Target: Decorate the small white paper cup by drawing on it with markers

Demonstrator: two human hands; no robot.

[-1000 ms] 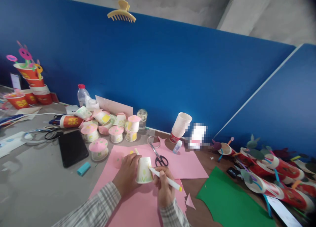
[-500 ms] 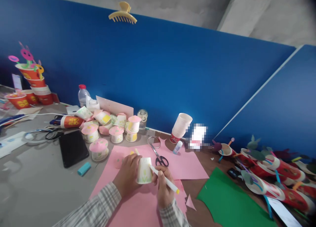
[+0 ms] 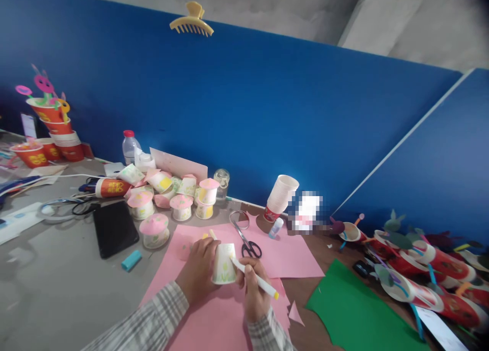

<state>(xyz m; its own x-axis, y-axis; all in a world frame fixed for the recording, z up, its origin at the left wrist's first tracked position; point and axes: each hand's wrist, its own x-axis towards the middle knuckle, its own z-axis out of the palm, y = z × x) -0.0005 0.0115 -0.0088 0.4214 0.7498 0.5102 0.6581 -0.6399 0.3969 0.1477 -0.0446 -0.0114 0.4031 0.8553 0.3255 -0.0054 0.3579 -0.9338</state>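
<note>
My left hand [image 3: 199, 267] is wrapped round a white paper cup [image 3: 224, 269], which stands upside down above pink paper [image 3: 217, 320]. Green and yellow drawings show on the cup's side. A white marker with a yellow end [image 3: 260, 282] is pinched in my right hand [image 3: 254, 290], its tip at the upper right of the cup's wall. Just beyond the cup lies a pair of scissors [image 3: 244, 239] with black handles. A pale marker cap or pen end sticks out behind my left fingers, mostly hidden.
Several pink-roofed cup houses [image 3: 155, 230] stand at the left, near a black tablet [image 3: 114, 230] and a teal marker cap [image 3: 131, 260]. Stacked cups [image 3: 280, 195] and a glue stick [image 3: 275, 228] are at the back. Green paper [image 3: 359, 310] and red cup figures [image 3: 439, 269] lie right.
The marker tip stays at the cup's upper right with barely any shift. The whole view has moved very slightly; both hands keep their hold.
</note>
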